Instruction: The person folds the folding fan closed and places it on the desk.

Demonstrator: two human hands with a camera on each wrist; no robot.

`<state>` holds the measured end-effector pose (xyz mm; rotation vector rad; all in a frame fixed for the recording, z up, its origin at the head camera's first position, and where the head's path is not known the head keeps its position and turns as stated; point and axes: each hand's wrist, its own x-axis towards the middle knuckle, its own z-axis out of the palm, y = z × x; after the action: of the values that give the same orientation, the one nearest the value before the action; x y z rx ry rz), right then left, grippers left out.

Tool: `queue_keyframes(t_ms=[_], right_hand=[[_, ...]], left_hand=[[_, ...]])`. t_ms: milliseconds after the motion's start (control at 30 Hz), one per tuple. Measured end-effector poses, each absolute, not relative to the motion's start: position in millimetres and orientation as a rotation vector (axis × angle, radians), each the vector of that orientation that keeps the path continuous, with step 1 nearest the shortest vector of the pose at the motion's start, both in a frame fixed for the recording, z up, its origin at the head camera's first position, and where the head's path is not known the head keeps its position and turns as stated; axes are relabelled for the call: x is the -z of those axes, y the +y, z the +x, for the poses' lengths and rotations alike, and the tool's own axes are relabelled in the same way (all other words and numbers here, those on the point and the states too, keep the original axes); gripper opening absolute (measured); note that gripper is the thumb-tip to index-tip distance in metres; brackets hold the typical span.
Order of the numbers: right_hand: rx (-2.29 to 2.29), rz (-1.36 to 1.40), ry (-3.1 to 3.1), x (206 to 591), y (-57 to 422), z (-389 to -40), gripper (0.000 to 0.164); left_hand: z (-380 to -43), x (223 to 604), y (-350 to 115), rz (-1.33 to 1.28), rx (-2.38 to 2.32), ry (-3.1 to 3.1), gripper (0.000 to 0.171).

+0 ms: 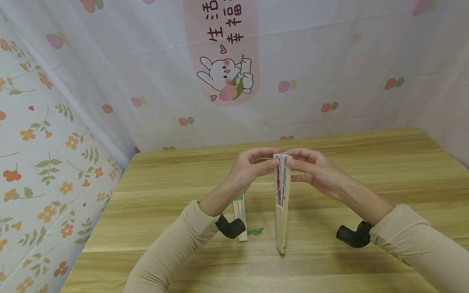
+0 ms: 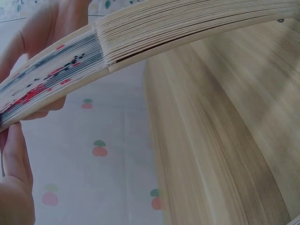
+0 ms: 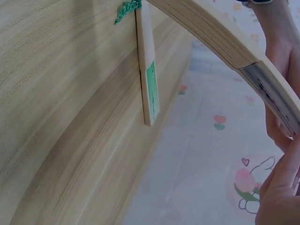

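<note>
A folding fan with pale wooden ribs stands nearly upright in front of me, its pivot end low by the table and its paper end up. The paper is grey and white with red and black marks, and its folds are slightly parted at the top. My left hand pinches the left edge of the upper end between thumb and fingers. On the opposite edge, my right hand pinches the upper end the same way. In the left wrist view the stacked ribs of the fan lie close together.
Left of the held fan, a closed folding fan with green paper lies on the wooden table. A green cord tassel hangs off it, and my left forearm partly covers it in the head view. A patterned curtain stands behind the table.
</note>
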<state>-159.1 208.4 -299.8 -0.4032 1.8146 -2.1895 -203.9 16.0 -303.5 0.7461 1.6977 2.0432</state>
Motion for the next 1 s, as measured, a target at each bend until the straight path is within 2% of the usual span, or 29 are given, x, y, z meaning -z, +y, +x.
queue_keyframes(t_ms=[367, 667, 1000], right_hand=[[2.22, -0.362, 1.819, 302, 212, -162, 0.013], [2.229, -0.224, 1.858, 302, 210, -167, 0.014], [2.174, -0.126, 1.851, 303, 213, -181, 0.026]], left_hand=[[-204, 303, 19, 0.662, -2.062, 1.711, 0.029], [-207, 307, 24, 0.586, -2.086, 1.767, 0.028], [-215, 314, 31, 0.505, -2.139, 1.79, 0.027]])
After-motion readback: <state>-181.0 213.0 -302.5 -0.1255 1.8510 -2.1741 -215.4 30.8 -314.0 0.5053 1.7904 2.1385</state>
